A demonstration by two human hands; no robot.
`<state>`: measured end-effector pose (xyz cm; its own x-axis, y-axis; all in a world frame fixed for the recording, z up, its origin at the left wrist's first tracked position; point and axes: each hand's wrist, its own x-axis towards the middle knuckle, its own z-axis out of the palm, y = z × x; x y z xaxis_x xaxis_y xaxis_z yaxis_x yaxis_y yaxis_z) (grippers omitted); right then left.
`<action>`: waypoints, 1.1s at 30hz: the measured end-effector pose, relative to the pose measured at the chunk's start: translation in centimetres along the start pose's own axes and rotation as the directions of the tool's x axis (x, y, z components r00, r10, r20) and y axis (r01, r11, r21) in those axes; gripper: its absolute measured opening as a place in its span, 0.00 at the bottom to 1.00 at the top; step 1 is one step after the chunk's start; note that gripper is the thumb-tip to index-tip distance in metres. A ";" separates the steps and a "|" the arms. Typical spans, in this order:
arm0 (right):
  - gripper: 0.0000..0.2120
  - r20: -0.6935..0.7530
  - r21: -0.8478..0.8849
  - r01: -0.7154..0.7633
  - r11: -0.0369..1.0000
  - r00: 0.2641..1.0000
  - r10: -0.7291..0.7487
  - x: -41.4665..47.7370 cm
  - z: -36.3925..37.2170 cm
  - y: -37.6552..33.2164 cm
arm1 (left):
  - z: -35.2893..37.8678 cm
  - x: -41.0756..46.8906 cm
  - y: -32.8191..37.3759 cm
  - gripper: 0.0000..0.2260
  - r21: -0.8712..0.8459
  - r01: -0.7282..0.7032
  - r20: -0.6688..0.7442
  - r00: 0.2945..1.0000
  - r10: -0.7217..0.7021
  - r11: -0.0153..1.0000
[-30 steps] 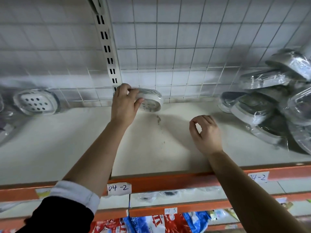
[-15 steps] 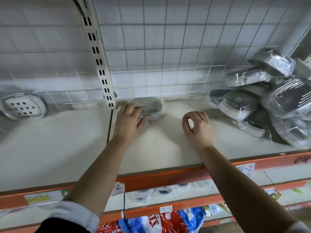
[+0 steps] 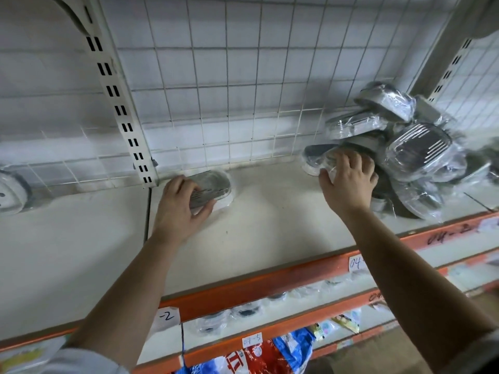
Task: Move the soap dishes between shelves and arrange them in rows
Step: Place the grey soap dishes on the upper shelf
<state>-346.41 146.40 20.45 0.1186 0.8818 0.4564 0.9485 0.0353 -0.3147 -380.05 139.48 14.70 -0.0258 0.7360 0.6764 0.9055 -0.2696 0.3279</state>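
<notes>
Head view: the left hand (image 3: 183, 211) grasps a soap dish (image 3: 216, 184) lying flat at the back of the shelf (image 3: 270, 228), just beside the slotted upright (image 3: 121, 112). The right hand (image 3: 348, 182) curls over 1 wrapped dish (image 3: 328, 165) at the left edge of the pile (image 3: 418, 152).

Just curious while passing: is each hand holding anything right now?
Left hand: grips the lone soap dish.
Right hand: grips a wrapped soap dish in the pile.
</notes>
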 end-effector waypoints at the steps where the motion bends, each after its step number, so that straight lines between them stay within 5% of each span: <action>1: 0.23 0.061 -0.023 -0.028 0.999 0.998 0.029 0.2 0.0 0.2 | -0.1 0.0 0.0 0.19 -0.016 -0.009 0.008 1.000 0.009 1.000; 8: 0.22 0.085 0.042 -0.088 0.995 0.993 0.084 0.4 -0.1 0.0 | -0.6 -0.2 0.0 0.16 -0.137 0.010 0.047 0.999 -0.004 0.991; 16: 0.23 0.085 -0.026 -0.108 0.994 0.990 0.110 1.0 -0.5 0.1 | -1.1 -0.5 1.2 0.23 0.069 0.022 0.192 0.981 -0.035 0.997; 21: 0.18 0.068 0.064 -0.068 0.996 0.996 0.064 0.9 -1.0 0.4 | -1.0 -0.6 3.1 0.25 0.138 0.036 0.170 0.984 -0.059 0.990; 33: 0.31 0.174 0.267 0.166 0.949 0.961 -0.217 -4.2 -0.2 0.1 | -0.4 -0.5 5.1 0.29 0.184 0.055 0.179 0.980 -0.088 0.981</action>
<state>-346.80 142.61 18.66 -0.1430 0.9211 0.3621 0.8418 0.3056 -0.4450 -375.61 137.48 16.26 -0.0291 0.8561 0.5159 0.9652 -0.1101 0.2373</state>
